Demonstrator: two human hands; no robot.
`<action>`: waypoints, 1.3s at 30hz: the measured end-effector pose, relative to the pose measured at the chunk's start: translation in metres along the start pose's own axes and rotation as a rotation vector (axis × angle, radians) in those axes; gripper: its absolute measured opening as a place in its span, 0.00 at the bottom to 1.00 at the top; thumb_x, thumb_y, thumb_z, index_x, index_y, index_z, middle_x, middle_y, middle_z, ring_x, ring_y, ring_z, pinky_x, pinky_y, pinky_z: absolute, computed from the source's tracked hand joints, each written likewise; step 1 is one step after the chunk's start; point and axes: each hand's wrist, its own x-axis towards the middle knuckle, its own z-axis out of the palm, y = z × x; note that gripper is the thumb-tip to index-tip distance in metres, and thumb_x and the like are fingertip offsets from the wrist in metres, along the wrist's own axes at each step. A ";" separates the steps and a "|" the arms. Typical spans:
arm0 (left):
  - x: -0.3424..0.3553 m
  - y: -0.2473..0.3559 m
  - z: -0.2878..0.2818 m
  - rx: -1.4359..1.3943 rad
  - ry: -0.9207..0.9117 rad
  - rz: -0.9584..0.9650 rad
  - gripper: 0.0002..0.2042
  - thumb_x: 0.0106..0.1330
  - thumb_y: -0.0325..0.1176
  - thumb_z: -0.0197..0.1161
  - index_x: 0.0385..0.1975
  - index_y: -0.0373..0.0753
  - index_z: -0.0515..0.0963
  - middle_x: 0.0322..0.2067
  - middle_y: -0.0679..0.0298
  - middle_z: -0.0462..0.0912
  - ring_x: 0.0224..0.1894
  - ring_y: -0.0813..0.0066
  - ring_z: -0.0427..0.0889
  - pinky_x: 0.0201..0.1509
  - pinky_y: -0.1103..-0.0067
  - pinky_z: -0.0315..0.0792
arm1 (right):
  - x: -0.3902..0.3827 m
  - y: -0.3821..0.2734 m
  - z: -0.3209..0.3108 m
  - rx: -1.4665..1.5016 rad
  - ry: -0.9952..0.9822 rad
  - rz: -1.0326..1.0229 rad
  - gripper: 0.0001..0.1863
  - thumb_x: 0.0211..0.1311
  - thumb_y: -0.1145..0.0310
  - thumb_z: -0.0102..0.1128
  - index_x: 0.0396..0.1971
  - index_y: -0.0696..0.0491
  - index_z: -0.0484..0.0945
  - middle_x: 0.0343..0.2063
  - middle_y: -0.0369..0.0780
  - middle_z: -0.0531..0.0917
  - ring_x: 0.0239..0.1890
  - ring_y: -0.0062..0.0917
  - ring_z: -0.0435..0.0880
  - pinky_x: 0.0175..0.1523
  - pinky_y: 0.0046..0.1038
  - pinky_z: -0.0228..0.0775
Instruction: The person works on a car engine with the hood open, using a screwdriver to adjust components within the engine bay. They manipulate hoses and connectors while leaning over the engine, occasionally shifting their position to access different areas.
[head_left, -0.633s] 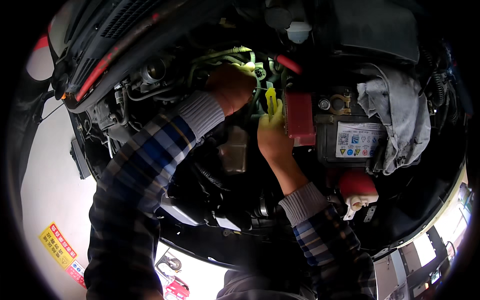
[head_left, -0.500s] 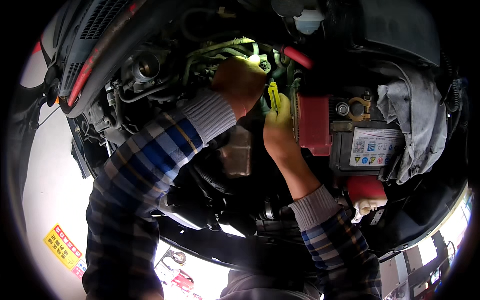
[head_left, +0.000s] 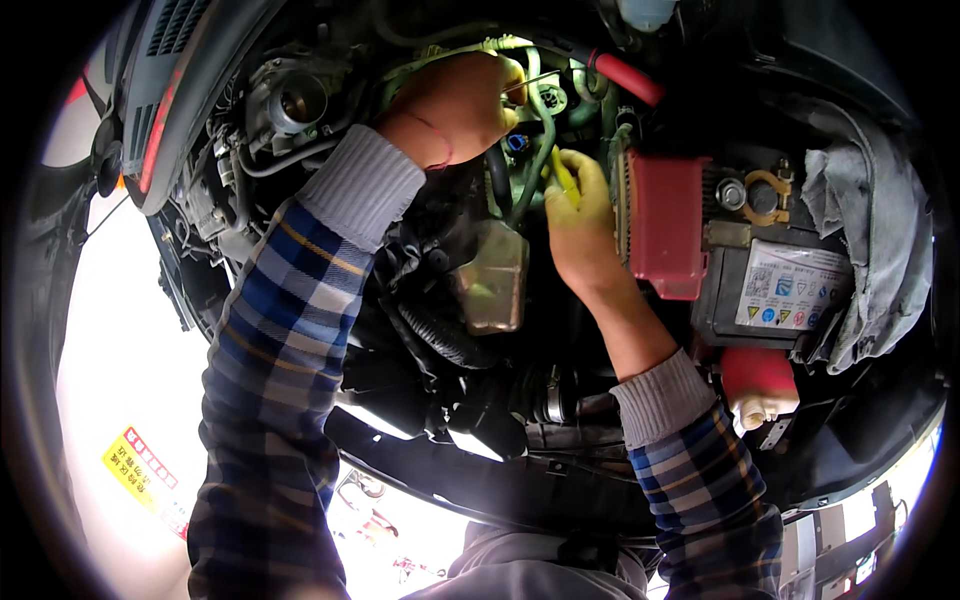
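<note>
Deep in a car's engine bay, my left hand (head_left: 455, 108) is closed beside a lit greenish hose (head_left: 547, 125). A thin metal rod (head_left: 540, 77) sticks out of its fingers and crosses the hose; the rod's other end is hidden in the hand. My right hand (head_left: 585, 215) is wrapped round a slim yellow-handled tool (head_left: 566, 180), which points up and left toward the same hose. Its working tip cannot be made out. A small blue connector (head_left: 517, 143) shows between the two hands, and a round fitting (head_left: 552, 98) lies just behind the hose.
Right of my right hand stand a red cover (head_left: 668, 225) and the battery (head_left: 725, 290), with a grey cloth (head_left: 880, 250) draped over its side. A red cylindrical object (head_left: 628, 80) lies at the back. A translucent reservoir (head_left: 493, 280) and a throttle opening (head_left: 298, 102) flank my left arm.
My left hand has drawn back a little from the hose area, and the thin rod now shows. The yellow tool has tilted in my right hand. The whole view has shifted slightly.
</note>
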 end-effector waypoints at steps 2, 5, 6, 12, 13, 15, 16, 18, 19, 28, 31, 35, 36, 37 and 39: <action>0.008 0.000 -0.007 -0.107 -0.091 0.009 0.11 0.60 0.28 0.69 0.40 0.32 0.80 0.26 0.60 0.80 0.33 0.70 0.82 0.39 0.71 0.75 | 0.006 0.011 0.001 -0.395 0.058 -0.137 0.19 0.70 0.77 0.51 0.59 0.59 0.72 0.48 0.44 0.82 0.46 0.25 0.81 0.52 0.28 0.73; -0.002 -0.002 -0.009 -0.079 -0.069 0.032 0.11 0.60 0.29 0.69 0.40 0.33 0.80 0.29 0.59 0.81 0.34 0.68 0.82 0.40 0.70 0.75 | 0.016 -0.024 -0.007 -0.129 -0.002 0.172 0.19 0.67 0.78 0.50 0.57 0.59 0.74 0.46 0.43 0.83 0.42 0.24 0.81 0.48 0.27 0.74; -0.003 -0.001 -0.010 -0.080 -0.056 0.031 0.11 0.60 0.30 0.69 0.41 0.33 0.80 0.31 0.58 0.80 0.35 0.66 0.81 0.41 0.69 0.75 | 0.016 -0.023 -0.006 0.018 -0.016 0.290 0.19 0.67 0.78 0.50 0.57 0.59 0.74 0.46 0.43 0.83 0.41 0.24 0.81 0.48 0.27 0.74; -0.003 0.000 -0.010 -0.079 -0.060 0.034 0.10 0.60 0.32 0.68 0.39 0.38 0.80 0.38 0.57 0.80 0.43 0.58 0.81 0.47 0.66 0.75 | -0.003 -0.022 -0.008 -0.048 0.035 0.223 0.22 0.70 0.76 0.57 0.63 0.57 0.73 0.47 0.42 0.85 0.44 0.26 0.83 0.51 0.28 0.76; -0.004 0.000 -0.011 -0.056 -0.049 0.029 0.10 0.60 0.32 0.68 0.39 0.38 0.80 0.38 0.57 0.80 0.43 0.57 0.81 0.48 0.66 0.75 | -0.004 -0.025 -0.010 -0.056 0.075 0.116 0.23 0.71 0.75 0.58 0.64 0.57 0.72 0.47 0.42 0.85 0.45 0.27 0.84 0.52 0.28 0.76; -0.002 0.001 -0.012 -0.062 -0.055 0.037 0.10 0.61 0.33 0.68 0.39 0.39 0.79 0.39 0.57 0.80 0.44 0.57 0.82 0.49 0.66 0.75 | 0.001 -0.031 -0.014 -0.111 0.033 0.150 0.22 0.71 0.73 0.62 0.64 0.55 0.74 0.46 0.42 0.85 0.47 0.29 0.84 0.54 0.30 0.76; -0.001 0.001 -0.012 -0.064 -0.060 0.041 0.10 0.61 0.33 0.68 0.39 0.39 0.79 0.40 0.57 0.81 0.45 0.57 0.82 0.49 0.65 0.75 | 0.002 -0.034 -0.017 -0.101 0.030 0.153 0.21 0.71 0.73 0.62 0.63 0.54 0.75 0.45 0.42 0.85 0.46 0.29 0.84 0.53 0.30 0.76; -0.001 -0.001 -0.009 -0.070 -0.059 0.021 0.10 0.61 0.32 0.67 0.40 0.39 0.79 0.40 0.56 0.81 0.46 0.56 0.82 0.50 0.65 0.75 | 0.007 -0.047 -0.024 -0.047 0.018 0.174 0.20 0.71 0.73 0.62 0.61 0.53 0.78 0.43 0.42 0.85 0.45 0.29 0.84 0.51 0.31 0.76; -0.002 -0.002 -0.008 -0.073 -0.060 0.010 0.10 0.61 0.32 0.67 0.40 0.40 0.79 0.41 0.56 0.81 0.46 0.56 0.82 0.50 0.65 0.75 | 0.010 -0.053 -0.026 -0.004 0.012 0.191 0.19 0.70 0.73 0.62 0.60 0.53 0.79 0.42 0.42 0.84 0.44 0.29 0.84 0.50 0.31 0.76; -0.001 0.002 -0.010 -0.026 -0.060 0.011 0.09 0.61 0.32 0.65 0.40 0.40 0.78 0.42 0.55 0.81 0.47 0.53 0.82 0.51 0.64 0.75 | 0.013 -0.052 -0.023 -0.047 0.085 0.141 0.16 0.69 0.74 0.64 0.56 0.52 0.83 0.38 0.42 0.83 0.41 0.30 0.82 0.47 0.31 0.75; -0.001 0.000 -0.008 -0.071 -0.048 0.015 0.10 0.61 0.32 0.65 0.40 0.40 0.78 0.42 0.55 0.81 0.46 0.53 0.82 0.51 0.64 0.75 | 0.013 -0.050 -0.021 -0.184 0.037 0.144 0.15 0.69 0.74 0.63 0.54 0.53 0.83 0.38 0.42 0.82 0.40 0.31 0.82 0.45 0.32 0.75; -0.002 0.000 -0.008 -0.053 -0.049 0.019 0.10 0.61 0.32 0.66 0.41 0.40 0.78 0.41 0.55 0.81 0.47 0.53 0.82 0.50 0.63 0.75 | 0.016 -0.043 -0.016 -0.343 0.000 0.067 0.16 0.67 0.77 0.60 0.53 0.55 0.80 0.38 0.44 0.80 0.40 0.38 0.80 0.44 0.38 0.74; -0.002 0.002 -0.009 -0.048 -0.056 0.006 0.10 0.61 0.32 0.66 0.41 0.40 0.78 0.41 0.55 0.81 0.47 0.53 0.82 0.50 0.63 0.75 | 0.018 -0.042 -0.015 -0.405 -0.018 0.095 0.17 0.66 0.78 0.59 0.54 0.55 0.79 0.38 0.45 0.80 0.41 0.40 0.80 0.45 0.41 0.73; -0.002 0.004 -0.009 -0.042 -0.062 -0.007 0.10 0.61 0.32 0.66 0.41 0.41 0.78 0.41 0.55 0.81 0.47 0.53 0.82 0.50 0.64 0.75 | 0.021 -0.042 -0.013 -0.467 -0.036 0.122 0.18 0.65 0.79 0.57 0.55 0.56 0.78 0.38 0.46 0.80 0.41 0.42 0.79 0.46 0.43 0.73; -0.002 0.004 -0.009 -0.020 -0.060 -0.008 0.10 0.61 0.32 0.66 0.41 0.41 0.78 0.41 0.56 0.81 0.46 0.53 0.82 0.50 0.63 0.75 | 0.027 -0.046 -0.005 -0.485 -0.009 0.145 0.21 0.63 0.80 0.56 0.56 0.56 0.76 0.38 0.48 0.80 0.43 0.46 0.79 0.47 0.46 0.72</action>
